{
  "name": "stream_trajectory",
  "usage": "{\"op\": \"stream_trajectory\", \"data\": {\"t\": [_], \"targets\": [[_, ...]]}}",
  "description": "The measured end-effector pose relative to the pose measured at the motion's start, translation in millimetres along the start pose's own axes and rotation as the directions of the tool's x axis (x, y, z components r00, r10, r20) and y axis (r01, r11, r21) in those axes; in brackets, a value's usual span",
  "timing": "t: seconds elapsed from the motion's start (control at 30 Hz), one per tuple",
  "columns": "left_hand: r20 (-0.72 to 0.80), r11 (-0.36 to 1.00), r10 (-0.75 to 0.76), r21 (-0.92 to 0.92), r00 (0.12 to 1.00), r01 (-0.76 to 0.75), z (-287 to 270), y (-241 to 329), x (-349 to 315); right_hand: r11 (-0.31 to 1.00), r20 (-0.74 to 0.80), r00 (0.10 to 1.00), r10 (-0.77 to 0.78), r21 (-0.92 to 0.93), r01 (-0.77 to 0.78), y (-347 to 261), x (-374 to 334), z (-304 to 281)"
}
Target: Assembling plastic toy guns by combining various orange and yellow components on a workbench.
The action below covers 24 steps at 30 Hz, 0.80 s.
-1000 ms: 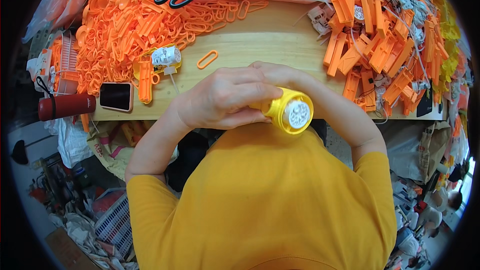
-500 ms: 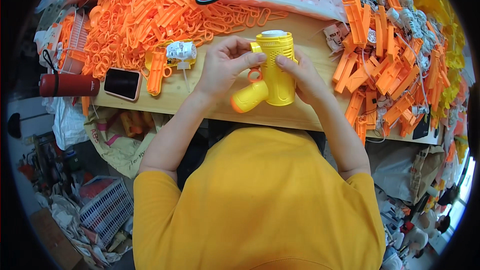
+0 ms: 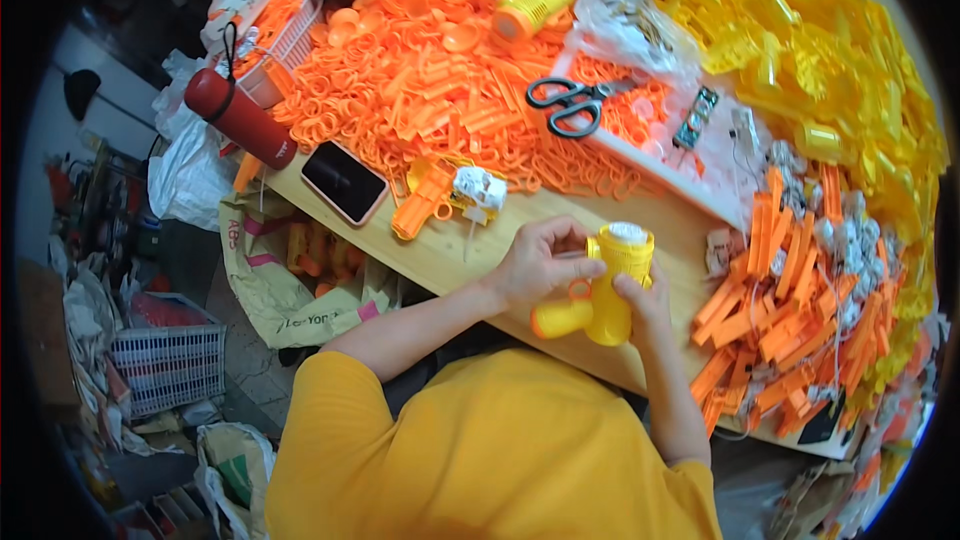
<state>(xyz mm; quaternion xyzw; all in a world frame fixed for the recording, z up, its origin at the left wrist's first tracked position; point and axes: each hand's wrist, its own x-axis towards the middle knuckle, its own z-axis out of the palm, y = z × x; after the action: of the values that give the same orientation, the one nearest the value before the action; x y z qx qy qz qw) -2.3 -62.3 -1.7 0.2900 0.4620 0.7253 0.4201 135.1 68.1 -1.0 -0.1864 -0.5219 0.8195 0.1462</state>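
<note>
A yellow plastic toy gun (image 3: 608, 312) is held over the front edge of the table. Its thick cylindrical body stands nearly upright with a whitish round end on top. The short handle juts to the left and has an orange tip; an orange ring-shaped trigger sits above it. My right hand (image 3: 650, 298) is closed round the body's right side, thumb on the front. My left hand (image 3: 545, 265) pinches at the upper left side near the rim, thumb against the body; the other fingertips are partly hidden. To the left lies an opened yellow-and-orange housing (image 3: 430, 202) with a white mechanism (image 3: 480, 188).
Orange parts (image 3: 430, 90) are heaped at the back, orange pieces with wired white units (image 3: 790, 290) at the right, yellow shells (image 3: 800, 50) behind. Black scissors (image 3: 575, 108) lie by a white tray (image 3: 660, 178). A phone (image 3: 345, 183) and red flask (image 3: 240, 120) sit at the left.
The whole view has turned, so the table slants down to the right and my hands appear lower and further right. Both hands keep much the same hold on the toy gun.
</note>
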Motion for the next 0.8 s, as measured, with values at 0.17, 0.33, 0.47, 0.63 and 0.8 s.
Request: {"op": "stream_trajectory", "data": {"t": [0.17,0.33,0.47,0.63,0.8], "targets": [[0.200,0.801,-0.027,0.591,0.979,-0.099,-25.9,55.9,0.6,0.999,0.029,0.999,0.044,-0.023,-0.043,3.5,-4.2,1.1],[-0.207,0.791,0.245,0.607,0.947,-0.072,-98.1,112.0,53.9,0.994,-0.073,0.996,0.050,-0.091,-0.057,6.5,2.4,-9.4],[-0.400,0.563,0.627,0.826,0.668,-0.033,-192.5,148.6,135.0,0.994,-0.082,0.995,0.058,-0.084,-0.064,9.3,4.7,-12.2],[-0.302,0.112,0.746,0.936,0.594,0.334,-257.9,169.0,217.5,0.993,-0.117,0.986,0.115,-0.027,-0.119,24.4,8.0,-26.1],[-0.527,0.096,0.572,0.804,0.628,0.587,-245.8,169.7,252.6,0.992,-0.153,0.981,0.118,-0.034,-0.124,22.4,11.9,-22.1]]}}
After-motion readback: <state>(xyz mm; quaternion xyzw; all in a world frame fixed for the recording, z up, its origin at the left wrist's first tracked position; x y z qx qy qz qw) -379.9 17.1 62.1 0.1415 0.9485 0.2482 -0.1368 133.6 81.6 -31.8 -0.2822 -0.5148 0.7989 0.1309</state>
